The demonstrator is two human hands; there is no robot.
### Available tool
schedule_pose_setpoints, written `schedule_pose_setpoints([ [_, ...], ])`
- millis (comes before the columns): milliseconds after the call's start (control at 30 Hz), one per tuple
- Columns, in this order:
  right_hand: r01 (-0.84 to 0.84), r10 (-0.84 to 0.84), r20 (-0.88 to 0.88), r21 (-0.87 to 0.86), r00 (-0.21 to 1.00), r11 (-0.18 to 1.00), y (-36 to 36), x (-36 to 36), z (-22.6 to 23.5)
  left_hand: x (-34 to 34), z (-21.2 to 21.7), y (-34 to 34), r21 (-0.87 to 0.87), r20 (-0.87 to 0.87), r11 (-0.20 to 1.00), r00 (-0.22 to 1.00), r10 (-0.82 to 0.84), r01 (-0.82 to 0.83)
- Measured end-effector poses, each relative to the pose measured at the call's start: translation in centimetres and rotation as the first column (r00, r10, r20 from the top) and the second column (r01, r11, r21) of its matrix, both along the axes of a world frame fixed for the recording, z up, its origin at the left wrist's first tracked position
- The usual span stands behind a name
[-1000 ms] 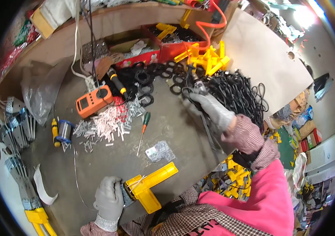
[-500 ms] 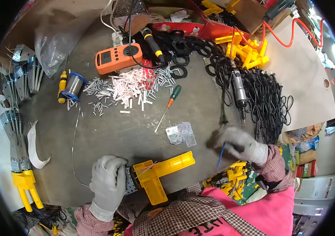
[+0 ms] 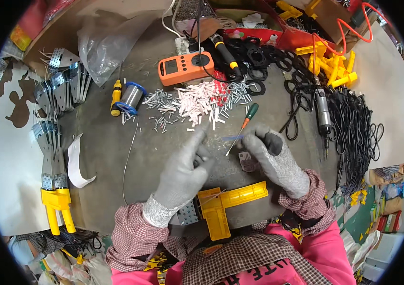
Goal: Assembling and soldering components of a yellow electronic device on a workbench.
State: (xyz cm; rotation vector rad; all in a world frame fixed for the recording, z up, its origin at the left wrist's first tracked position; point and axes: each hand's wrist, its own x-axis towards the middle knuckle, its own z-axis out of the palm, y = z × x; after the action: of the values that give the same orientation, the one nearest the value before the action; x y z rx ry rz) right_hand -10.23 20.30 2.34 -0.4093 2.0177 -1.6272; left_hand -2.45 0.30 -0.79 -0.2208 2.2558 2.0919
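My left hand (image 3: 183, 173), in a grey glove, hovers over the table with its index finger stretched toward the pale sleeves (image 3: 197, 102) and its thumb apart. It holds nothing I can see. My right hand (image 3: 275, 156), gloved too, is closed with fingertips pinched on a cord; its blue wire (image 3: 232, 138), blurred, sticks out leftward. Below the hands lies a yellow plastic housing (image 3: 218, 211) with a thin pale wire across it, joined to a perforated metal plate (image 3: 188, 213). A clear plastic piece (image 3: 248, 161) is partly hidden by my right hand. A green-handled screwdriver (image 3: 249, 114) lies just beyond.
An orange meter (image 3: 185, 67), a solder spool (image 3: 131, 99), a yellow-handled tool (image 3: 116, 97) and loose screws (image 3: 164, 124) lie beyond. An electric screwdriver (image 3: 323, 111) hangs on the right by black cords (image 3: 354, 128). Metal plates (image 3: 50, 152) with yellow handles line the left.
My left hand has left the metal plate and moved forward, index finger extending. My right hand has come inward and forward with the blue wire. The whole view has shifted.
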Motion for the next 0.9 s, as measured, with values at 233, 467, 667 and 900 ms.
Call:
schedule_pose_setpoints([
  [233,-0.213,0.254,-0.170,0.227,0.952,0.950,-0.6,-0.6,-1.8,-1.2,0.1,-0.3,0.268,-0.006,0.963,1.000,-0.002,0.003],
  [467,-0.005,0.008,0.069,-0.051,0.998,0.999,-1.2,0.0,-1.6,-1.7,0.3,-1.7,0.208,0.035,0.967,0.989,0.145,-0.149],
  [667,-0.123,0.128,-0.034,0.123,0.991,0.985,-0.4,-0.2,-2.5,-1.6,0.2,-1.3,-0.006,-0.164,0.999,0.985,0.044,-0.045],
  [900,-0.076,0.077,-0.022,0.044,0.997,0.996,-0.6,0.0,-3.3,-0.7,0.2,-1.5,0.455,0.215,0.860,0.966,0.144,-0.229],
])
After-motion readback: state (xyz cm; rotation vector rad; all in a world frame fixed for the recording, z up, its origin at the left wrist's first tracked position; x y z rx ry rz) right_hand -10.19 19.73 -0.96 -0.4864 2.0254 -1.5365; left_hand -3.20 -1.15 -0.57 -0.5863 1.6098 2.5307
